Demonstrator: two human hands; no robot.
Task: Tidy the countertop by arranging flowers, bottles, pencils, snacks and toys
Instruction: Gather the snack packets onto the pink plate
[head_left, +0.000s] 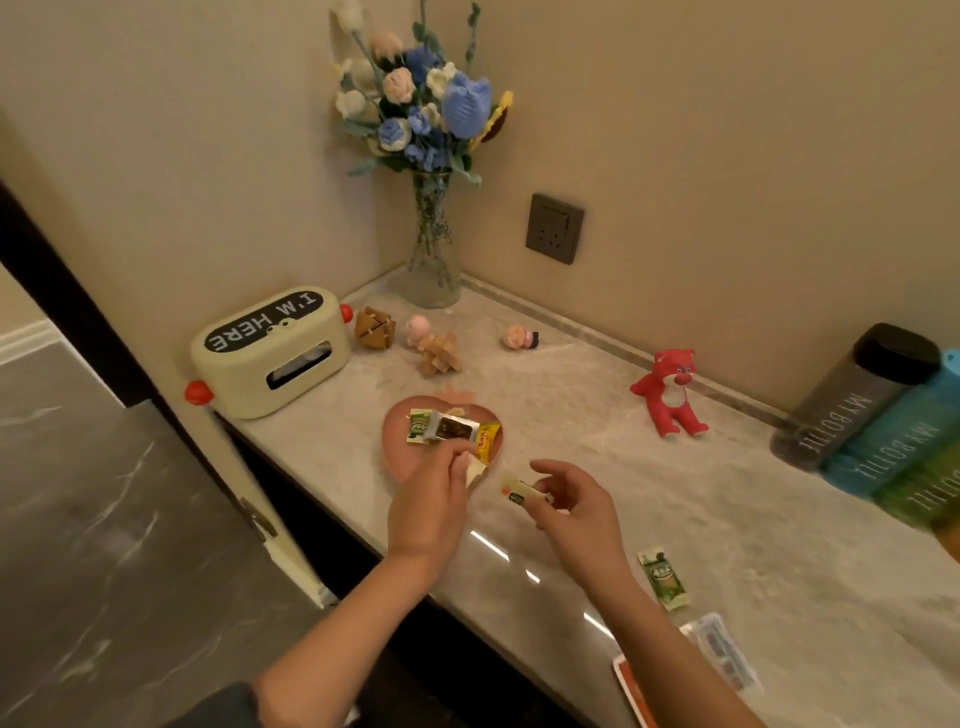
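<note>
Head view: left hand (428, 506) pinched a pale packet (475, 469) over the pink plate (399, 458); right hand (576, 512) pinched a snack (522, 492) above the worktop (727, 509).

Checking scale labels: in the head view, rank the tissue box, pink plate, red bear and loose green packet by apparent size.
1. tissue box
2. pink plate
3. red bear
4. green packet, smallest though it lies nearest the camera

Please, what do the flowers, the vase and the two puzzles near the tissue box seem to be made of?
Flowers: crocheted yarn, matte; the stitched loops show. Vase: probably clear glass, glossy and patterned; stems show through it. Round puzzle and block puzzle: likely unpainted wood, matte; tan interlocking pieces with visible joints.
</note>
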